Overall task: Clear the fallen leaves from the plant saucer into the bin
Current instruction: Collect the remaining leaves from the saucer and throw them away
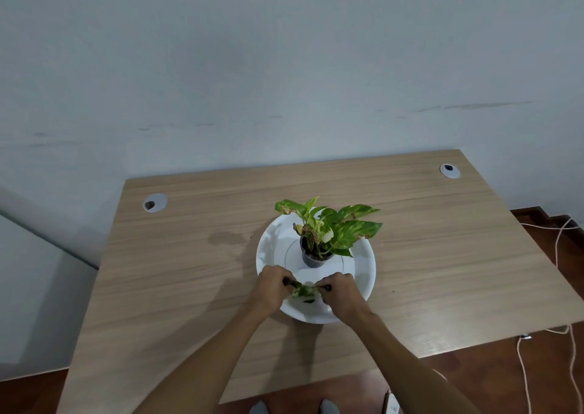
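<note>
A white round saucer (275,249) lies on the wooden desk, and a small dark pot (313,260) with a green and yellow leafy plant (335,227) stands in its middle. Over the saucer's near part, my left hand (271,289) and my right hand (341,292) meet, fingers closed on a bunch of fallen leaves (304,291) held between them. One small dark green scrap (309,301) lies on the saucer just under the bunch. No bin is in view.
The desk (177,271) has two grey cable grommets, one at the back left (155,203) and one at the back right (450,171). A pale wall stands right behind it. Thin cords (565,344) trail over the reddish floor at the right.
</note>
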